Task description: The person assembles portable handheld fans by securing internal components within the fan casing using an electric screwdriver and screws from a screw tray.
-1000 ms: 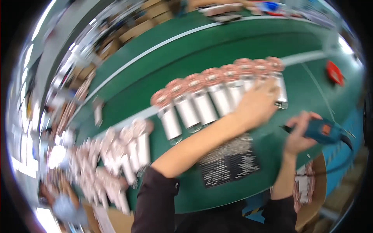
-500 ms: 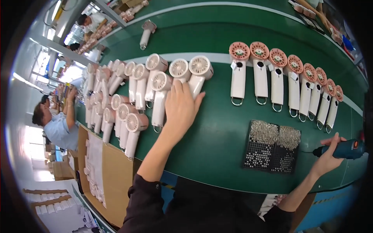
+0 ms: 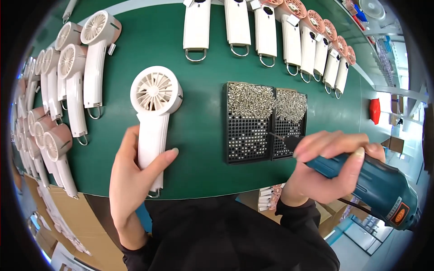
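Observation:
A white handheld fan (image 3: pixel 153 135) with a round slatted head lies on the green table in front of me, its head pointing away. My left hand (image 3: pixel 129 176) is closed around its handle, thumb on the right side and fingers on the left. In my right hand (image 3: pixel 327 165) is a teal electric screwdriver (image 3: pixel 384 187), held with its thin bit pointing left over the screw trays. Two black screw trays (image 3: pixel 227 140) stand side by side; loose silver screws (image 3: pixel 249 100) heap at their far ends, and many holes nearer me hold screws. Whether the bit touches a screw, I cannot tell.
Several white handheld fans (image 3: pixel 74 95) crowd the table's left side. Across the far right runs a row of fans with pink open heads (image 3: pixel 294 8) and metal loops at their handle ends. A cardboard box (image 3: pixel 92 226) stands below the table's near left edge.
My left hand has brought a fan from the left group to the table in front of me. My right hand has carried the screwdriver to the trays. The view has swung right.

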Demonstrator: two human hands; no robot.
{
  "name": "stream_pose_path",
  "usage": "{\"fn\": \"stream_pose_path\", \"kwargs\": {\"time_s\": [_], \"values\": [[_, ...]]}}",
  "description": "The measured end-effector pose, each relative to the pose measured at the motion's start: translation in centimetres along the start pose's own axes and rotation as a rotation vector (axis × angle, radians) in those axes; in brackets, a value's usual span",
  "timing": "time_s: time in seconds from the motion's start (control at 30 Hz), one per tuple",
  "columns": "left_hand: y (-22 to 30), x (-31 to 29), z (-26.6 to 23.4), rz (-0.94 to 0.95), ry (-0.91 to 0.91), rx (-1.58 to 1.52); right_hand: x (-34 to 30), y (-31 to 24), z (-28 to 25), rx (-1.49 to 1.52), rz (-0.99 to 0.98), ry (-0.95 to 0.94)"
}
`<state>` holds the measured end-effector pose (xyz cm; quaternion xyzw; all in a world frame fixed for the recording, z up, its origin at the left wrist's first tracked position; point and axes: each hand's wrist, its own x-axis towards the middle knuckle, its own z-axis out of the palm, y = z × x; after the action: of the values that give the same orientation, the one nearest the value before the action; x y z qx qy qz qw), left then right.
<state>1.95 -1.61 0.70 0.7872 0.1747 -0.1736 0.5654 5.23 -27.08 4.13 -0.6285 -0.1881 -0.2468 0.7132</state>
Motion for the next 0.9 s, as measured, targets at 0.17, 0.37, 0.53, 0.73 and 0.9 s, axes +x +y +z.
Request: {"fn": "stream_pose_path", "kwargs": {"time_s": [0.17,0.37,0.53,0.73,0.9], "values": [[0.1,-1.0,1.8,-0.207,-0.201,-0.470,0.6,1.1,1.2,-0.103,0.048,0.033],[0.0,-0.5,3.1,-0.135,-0.287,-0.538,0.9,2.8,1.3,-0.283,-0.006,0.044],[0.3,0.1,3.7,-0.110,-0.316,-0.550,1.0,3.3,1.3,-0.284,0.006,0.060],[0.5,1.0,4.0,-0.081,-0.308,-0.627,1.1,3.0,1.9,-0.232,0.024,0.082],[0.4,1.3,4.4,-0.027,-0.272,-0.608,0.6,1.6,1.4,-0.020,0.011,0.057]]}}
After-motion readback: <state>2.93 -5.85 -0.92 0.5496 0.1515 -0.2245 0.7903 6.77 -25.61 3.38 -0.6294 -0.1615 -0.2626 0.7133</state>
